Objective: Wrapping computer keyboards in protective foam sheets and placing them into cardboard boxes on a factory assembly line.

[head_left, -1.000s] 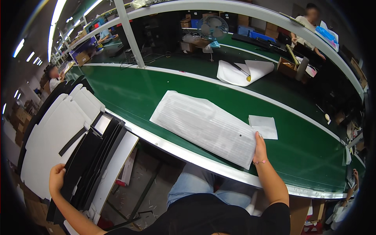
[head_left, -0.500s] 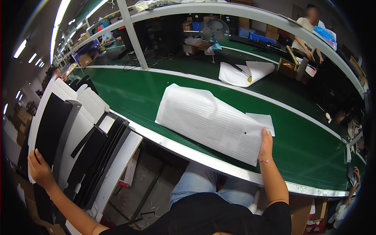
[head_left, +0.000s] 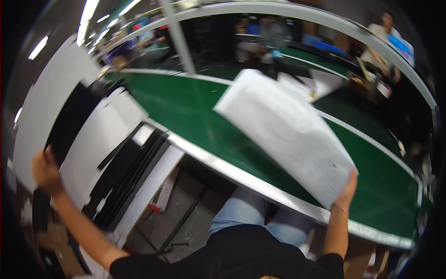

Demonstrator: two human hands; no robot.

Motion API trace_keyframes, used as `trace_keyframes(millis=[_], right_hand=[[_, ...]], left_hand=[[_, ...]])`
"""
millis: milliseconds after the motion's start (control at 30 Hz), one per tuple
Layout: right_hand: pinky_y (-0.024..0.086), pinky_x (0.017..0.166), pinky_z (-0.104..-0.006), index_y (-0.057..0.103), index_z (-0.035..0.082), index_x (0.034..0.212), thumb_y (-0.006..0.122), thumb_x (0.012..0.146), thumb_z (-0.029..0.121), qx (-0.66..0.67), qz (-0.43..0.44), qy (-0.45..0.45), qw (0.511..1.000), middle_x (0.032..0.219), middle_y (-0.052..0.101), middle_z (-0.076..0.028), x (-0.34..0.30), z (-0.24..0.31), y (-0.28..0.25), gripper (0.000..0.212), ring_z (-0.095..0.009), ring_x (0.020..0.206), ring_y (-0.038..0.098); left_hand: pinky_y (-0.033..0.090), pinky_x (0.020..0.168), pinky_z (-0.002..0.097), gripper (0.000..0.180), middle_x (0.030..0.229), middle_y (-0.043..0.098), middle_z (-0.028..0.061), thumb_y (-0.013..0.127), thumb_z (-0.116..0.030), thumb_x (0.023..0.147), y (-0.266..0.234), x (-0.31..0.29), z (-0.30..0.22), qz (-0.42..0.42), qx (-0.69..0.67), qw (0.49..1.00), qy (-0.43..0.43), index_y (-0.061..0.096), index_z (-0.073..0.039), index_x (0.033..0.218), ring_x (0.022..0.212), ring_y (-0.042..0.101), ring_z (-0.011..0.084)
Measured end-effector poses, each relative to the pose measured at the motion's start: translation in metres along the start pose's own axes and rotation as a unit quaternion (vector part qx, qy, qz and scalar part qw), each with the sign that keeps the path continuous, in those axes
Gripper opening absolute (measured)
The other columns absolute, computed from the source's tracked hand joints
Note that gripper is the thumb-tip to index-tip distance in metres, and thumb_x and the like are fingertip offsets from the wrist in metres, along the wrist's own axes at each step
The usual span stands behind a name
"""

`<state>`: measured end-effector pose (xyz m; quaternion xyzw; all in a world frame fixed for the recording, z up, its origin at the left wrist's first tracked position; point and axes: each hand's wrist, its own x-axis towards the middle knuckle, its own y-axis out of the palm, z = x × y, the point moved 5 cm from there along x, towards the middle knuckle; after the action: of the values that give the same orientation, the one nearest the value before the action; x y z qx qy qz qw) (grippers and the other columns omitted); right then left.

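My right hand (head_left: 344,188) is closed on the lower right corner of a long flat item wrapped in white foam sheet (head_left: 288,132). The package is tilted up off the green belt, its far end pointing up and left. What it contains is hidden. At the left, my left hand (head_left: 48,173) grips the edge of a large cardboard box blank (head_left: 39,116), white with a black panel. That blank stands raised beside a stack of other black and white folded cardboard blanks (head_left: 127,174). Motion blurs both hands somewhat.
The green conveyor belt (head_left: 186,100) runs across in front of me, with a pale metal edge (head_left: 223,162) on my side. A metal post (head_left: 179,42) rises behind it. White foam sheets (head_left: 325,83) lie beyond the belt. A co-worker (head_left: 378,46) is at the far right.
My right hand has lifted the foam-wrapped package from the belt and moved it right, tilting it. My left hand has raised the cardboard blank, showing more of its white face. The view has shifted slightly.
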<state>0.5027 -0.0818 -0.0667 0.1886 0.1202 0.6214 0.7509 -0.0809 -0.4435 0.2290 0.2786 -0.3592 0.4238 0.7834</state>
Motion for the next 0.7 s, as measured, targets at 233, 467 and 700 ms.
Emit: trace_keyframes(millis=[233, 467, 700], right_hand=[[0.042, 0.086, -0.0378, 0.044, 0.007, 0.122, 0.038, 0.088, 0.051, 0.029, -0.129, 0.067, 0.989, 0.121, 0.05, -0.011, -0.023, 0.026, -0.021, 0.056, -0.029, 0.105, 0.051], [0.043, 0.083, -0.0349, 0.045, 0.009, 0.121, 0.039, 0.085, 0.056, 0.008, -0.242, 0.029, 0.97, 0.122, 0.05, -0.007, -0.038, 0.05, -0.049, 0.06, -0.025, 0.105, 0.052], [0.042, 0.083, -0.0356, 0.045, 0.01, 0.122, 0.038, 0.086, 0.055, 0.028, -0.313, -0.074, 0.946, 0.122, 0.05, -0.007, -0.059, 0.076, -0.123, 0.058, -0.024, 0.104, 0.053]], left_hand=[[0.036, 0.049, 0.0273, 0.019, 0.066, 0.048, 0.0011, 0.062, -0.024, 0.081, -0.015, 0.033, -0.038, -0.045, -0.026, 0.999, -0.005, 0.053, -0.009, 0.086, 0.051, 0.04, 0.0159], [0.036, 0.048, 0.026, 0.023, 0.065, 0.05, 0.0009, 0.063, -0.028, 0.08, -0.032, 0.053, -0.072, -0.086, -0.102, 0.991, -0.026, 0.052, -0.009, 0.086, 0.05, 0.039, 0.0149], [0.038, 0.049, 0.0261, 0.032, 0.064, 0.048, -0.0006, 0.056, -0.042, 0.08, -0.038, 0.089, -0.193, -0.202, -0.296, 0.933, 0.028, 0.048, -0.011, 0.082, 0.052, 0.04, 0.012]])
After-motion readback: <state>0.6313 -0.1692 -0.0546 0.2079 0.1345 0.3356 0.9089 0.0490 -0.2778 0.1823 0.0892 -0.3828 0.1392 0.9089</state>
